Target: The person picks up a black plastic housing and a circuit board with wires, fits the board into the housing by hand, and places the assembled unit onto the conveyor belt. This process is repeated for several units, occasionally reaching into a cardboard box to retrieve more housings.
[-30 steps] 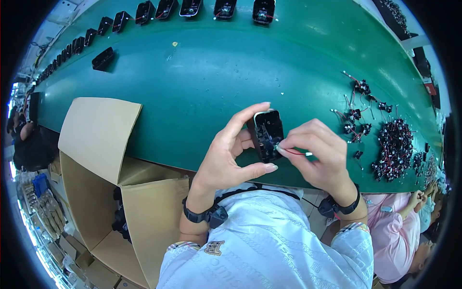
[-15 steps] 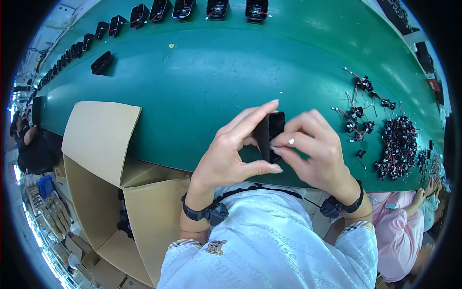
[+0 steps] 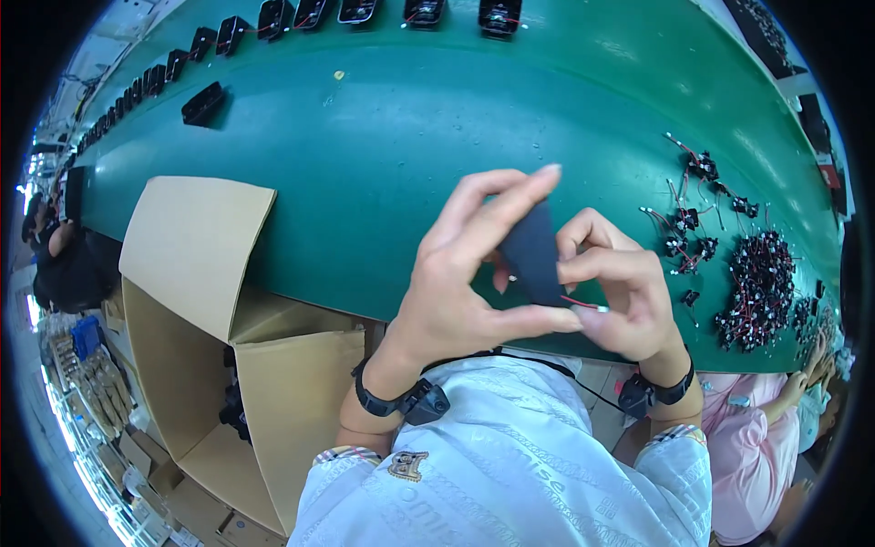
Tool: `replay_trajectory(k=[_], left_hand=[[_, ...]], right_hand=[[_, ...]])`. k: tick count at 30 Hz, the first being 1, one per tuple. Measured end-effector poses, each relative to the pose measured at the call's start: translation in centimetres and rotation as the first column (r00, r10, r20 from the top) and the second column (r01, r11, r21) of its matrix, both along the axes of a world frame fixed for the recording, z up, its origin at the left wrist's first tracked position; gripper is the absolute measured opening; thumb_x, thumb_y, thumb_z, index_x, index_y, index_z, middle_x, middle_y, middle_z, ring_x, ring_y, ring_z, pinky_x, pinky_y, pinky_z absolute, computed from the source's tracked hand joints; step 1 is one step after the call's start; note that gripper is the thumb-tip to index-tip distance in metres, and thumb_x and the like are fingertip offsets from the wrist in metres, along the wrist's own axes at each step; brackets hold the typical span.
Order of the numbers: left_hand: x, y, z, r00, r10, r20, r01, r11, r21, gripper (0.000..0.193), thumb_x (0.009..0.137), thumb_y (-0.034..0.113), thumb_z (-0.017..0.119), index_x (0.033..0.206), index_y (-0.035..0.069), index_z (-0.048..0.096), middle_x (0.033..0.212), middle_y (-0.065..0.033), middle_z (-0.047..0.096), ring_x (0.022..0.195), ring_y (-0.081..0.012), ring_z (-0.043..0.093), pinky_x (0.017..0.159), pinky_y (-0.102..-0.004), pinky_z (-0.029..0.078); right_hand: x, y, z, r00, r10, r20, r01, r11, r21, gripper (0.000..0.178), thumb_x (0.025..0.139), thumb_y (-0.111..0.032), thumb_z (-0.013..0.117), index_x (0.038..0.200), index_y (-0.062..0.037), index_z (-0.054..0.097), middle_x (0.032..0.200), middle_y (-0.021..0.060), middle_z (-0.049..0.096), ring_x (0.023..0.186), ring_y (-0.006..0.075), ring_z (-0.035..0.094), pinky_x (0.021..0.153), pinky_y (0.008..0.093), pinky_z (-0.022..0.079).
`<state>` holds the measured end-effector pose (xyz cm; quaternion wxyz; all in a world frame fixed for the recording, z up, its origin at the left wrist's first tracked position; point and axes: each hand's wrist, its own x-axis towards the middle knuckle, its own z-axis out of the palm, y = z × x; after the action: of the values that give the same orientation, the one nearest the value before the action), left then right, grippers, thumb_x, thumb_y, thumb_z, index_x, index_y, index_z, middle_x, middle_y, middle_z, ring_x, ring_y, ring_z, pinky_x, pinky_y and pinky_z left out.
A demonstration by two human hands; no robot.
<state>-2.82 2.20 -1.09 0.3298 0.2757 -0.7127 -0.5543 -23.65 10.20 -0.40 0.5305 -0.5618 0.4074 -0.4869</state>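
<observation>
My left hand [image 3: 448, 273] grips a small black plastic housing [image 3: 533, 255], fingers over its far end and thumb at its near end. The housing is tilted, with a flat outer side turned up; its inside is hidden. At its right edge are the bent fingers of my right hand [image 3: 624, 287], index finger touching it. A short red wire [image 3: 574, 302] comes out of the near end. The wire's white connector [image 3: 601, 308] lies against my right thumb.
Black open housings [image 3: 355, 11] with red wires line the far edge of the green table [image 3: 410, 118]; another housing [image 3: 203, 105] lies apart. Small black wired parts [image 3: 756, 292] are heaped at right. An open cardboard box [image 3: 296, 383] stands at left. A person in pink [image 3: 752, 438] sits at right.
The housing has turned in my left hand, showing more of its flat side. The red wire now shows at its near end, and my right fingers have shifted along the right edge.
</observation>
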Motion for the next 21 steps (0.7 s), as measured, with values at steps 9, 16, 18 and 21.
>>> replay_trajectory(k=[9,16,18,21], left_hand=[[-1.8,1.0,-0.7,0.960,0.268,-0.086,-0.282,0.912,-0.299,0.082,0.059,0.028,0.101,0.126,0.002,0.062,0.126,-0.0131,0.065,0.089,-0.0136,0.070,0.055,-0.0212,0.053],[-1.6,0.2,-1.6,0.947,0.275,-0.168,-0.316,0.896,-0.312,0.088,0.059,0.038,0.099,0.129,0.000,0.061,0.129,-0.0150,0.060,0.079,-0.0120,0.067,0.048,-0.0218,0.050],[-1.2,-0.2,-1.0,0.951,0.308,0.031,-0.284,0.907,-0.310,0.094,0.061,0.044,0.098,0.136,0.001,0.059,0.133,-0.0146,0.055,0.071,-0.0111,0.063,0.046,-0.0227,0.047],[-1.1,-0.9,-1.3,0.919,0.389,0.061,-0.356,0.887,-0.293,0.093,0.072,0.047,0.090,0.144,0.003,0.053,0.135,-0.0172,0.050,0.067,-0.0195,0.062,0.054,-0.0317,0.052]], right_hand=[[0.0,-1.0,-2.2,0.928,-0.034,0.371,-0.047,0.977,0.207,0.021,0.086,-0.017,0.073,0.093,0.0027,0.073,0.149,0.0231,0.045,0.129,0.0289,0.051,0.110,0.0405,0.038],[0.3,-1.3,-0.4,0.910,-0.152,0.384,-0.046,0.886,0.461,0.010,0.089,-0.010,0.073,0.092,-0.0011,0.074,0.129,0.0173,0.063,0.124,0.0238,0.055,0.107,0.0374,0.041],[-0.1,-2.2,0.0,0.934,-0.159,0.320,0.029,0.926,0.376,0.012,0.087,-0.010,0.076,0.092,0.0006,0.075,0.121,0.0141,0.069,0.124,0.0225,0.056,0.103,0.0361,0.044],[-1.8,-5.9,2.0,0.838,-0.329,-0.435,0.276,0.944,-0.182,0.023,0.085,-0.019,0.081,0.095,0.0007,0.076,0.121,0.0154,0.070,0.112,0.0202,0.065,0.087,0.0329,0.053]])
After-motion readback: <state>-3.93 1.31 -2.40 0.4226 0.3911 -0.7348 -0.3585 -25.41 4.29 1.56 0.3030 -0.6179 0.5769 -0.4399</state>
